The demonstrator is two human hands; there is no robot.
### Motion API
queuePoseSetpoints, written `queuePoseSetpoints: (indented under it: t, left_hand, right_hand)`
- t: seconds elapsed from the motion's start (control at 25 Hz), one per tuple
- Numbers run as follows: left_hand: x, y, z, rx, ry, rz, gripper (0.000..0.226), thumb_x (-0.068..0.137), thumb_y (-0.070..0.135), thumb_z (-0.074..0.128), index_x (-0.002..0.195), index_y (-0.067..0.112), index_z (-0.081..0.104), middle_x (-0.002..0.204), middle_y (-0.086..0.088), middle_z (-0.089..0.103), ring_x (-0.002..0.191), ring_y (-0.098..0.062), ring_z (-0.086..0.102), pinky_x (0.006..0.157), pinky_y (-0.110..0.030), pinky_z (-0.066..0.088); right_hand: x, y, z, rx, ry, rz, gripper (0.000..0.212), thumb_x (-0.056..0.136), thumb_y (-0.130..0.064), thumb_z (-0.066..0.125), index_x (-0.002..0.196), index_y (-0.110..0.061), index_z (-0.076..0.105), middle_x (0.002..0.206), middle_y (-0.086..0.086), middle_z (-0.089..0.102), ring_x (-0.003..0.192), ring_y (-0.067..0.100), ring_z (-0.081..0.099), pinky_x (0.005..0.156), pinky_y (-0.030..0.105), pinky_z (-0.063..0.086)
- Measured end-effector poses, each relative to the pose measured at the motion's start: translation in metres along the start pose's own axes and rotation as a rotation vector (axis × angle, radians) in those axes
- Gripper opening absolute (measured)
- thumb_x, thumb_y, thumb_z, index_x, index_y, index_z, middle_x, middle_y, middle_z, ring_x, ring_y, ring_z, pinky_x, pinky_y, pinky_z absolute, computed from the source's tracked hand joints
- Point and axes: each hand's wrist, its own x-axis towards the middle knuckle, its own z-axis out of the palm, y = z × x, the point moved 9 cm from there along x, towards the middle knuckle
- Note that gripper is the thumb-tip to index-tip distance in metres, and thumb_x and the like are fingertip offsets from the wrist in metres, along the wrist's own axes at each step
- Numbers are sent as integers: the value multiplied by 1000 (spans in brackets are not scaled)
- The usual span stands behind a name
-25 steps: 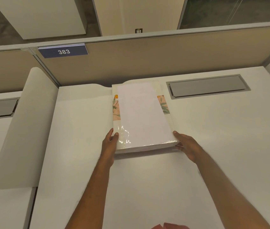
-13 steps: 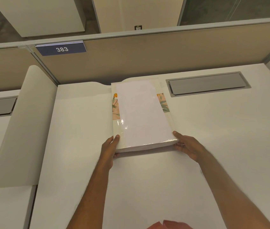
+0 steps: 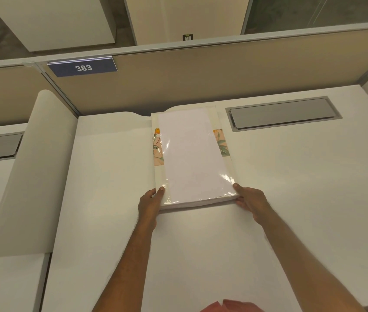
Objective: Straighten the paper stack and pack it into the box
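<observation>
Hands, left (image 3: 149,204) and right (image 3: 251,200), flank the paper stack (image 3: 192,158).

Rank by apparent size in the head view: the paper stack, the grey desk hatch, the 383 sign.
1. paper stack, largest.
2. grey desk hatch.
3. 383 sign, smallest, though it sits farthest from the camera, so its true size is unsure.

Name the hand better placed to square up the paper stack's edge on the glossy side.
Left. The left hand grips the near corner where the paper stack leaves a wider strip of the glossy box bare. The right hand holds the tighter side.
</observation>
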Motion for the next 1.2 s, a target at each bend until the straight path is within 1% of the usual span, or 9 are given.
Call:
queuePoseSetpoints:
  t: [0.08,0.24,0.56,0.64,0.72,0.8,0.88,1.04,1.2]
  left_hand:
    - [0,2,-3,50,63,19,36,90,47,71,115,22,71,108,7,65,108,-23,61,99,-43,55]
    - [-2,6,-5,114,122,54,35,89,49,72,111,22,69,88,18,58,95,-20,56,79,-30,43]
    - [-5,16,-8,231,140,87,46,90,48,70,121,14,67,113,1,66,109,-26,63,84,-32,47]
    - [-10,24,-7,311,163,137,51,92,46,68,130,13,62,129,-5,65,119,-29,62,91,-37,50]
    - [-19,39,-4,467,221,236,56,93,43,65,140,14,53,139,-10,57,126,-31,59,96,-43,51]
    - [-30,59,2,662,287,375,61,95,40,63,147,13,45,143,-11,50,132,-33,52,99,-47,49]
    - [-39,84,12,811,311,498,63,96,41,60,150,13,41,148,-9,45,134,-33,48,101,-47,46]
    - [-52,125,29,999,222,721,66,98,45,55,153,13,38,157,-9,39,138,-31,44,106,-45,43]
    - [-63,149,29,1152,230,850,74,101,51,48,161,13,26,168,-9,23,151,-29,30,119,-46,30]
  right_hand:
    - [1,0,-4,-59,64,-23,49,92,-34,79,110,12,73,97,16,70,89,26,67,99,43,61]
    - [3,0,-9,-216,133,-74,57,90,-43,78,100,13,71,80,11,67,76,25,59,93,49,60]
    - [3,-8,-6,-345,142,-105,34,91,-43,74,82,-12,64,83,6,63,78,26,55,78,37,50]
    - [0,-13,-4,-389,158,-113,28,92,-41,71,87,-14,65,90,6,67,81,25,58,82,38,53]
    - [-5,-25,1,-445,174,-143,25,93,-35,70,106,-13,69,109,6,70,93,23,62,87,38,51]
    - [-9,-46,9,-524,177,-234,41,94,-29,70,130,-10,65,131,10,64,111,25,63,96,36,51]
    - [-15,-67,19,-632,172,-327,54,97,-31,69,143,-7,56,144,16,55,132,33,57,111,44,48]
    - [-29,-100,37,-983,110,-503,71,103,-42,61,160,-8,37,162,13,42,150,37,39,118,49,40]
    - [-47,-127,49,-1226,102,-698,77,103,-48,57,163,-7,32,170,10,35,156,32,34,122,44,36]
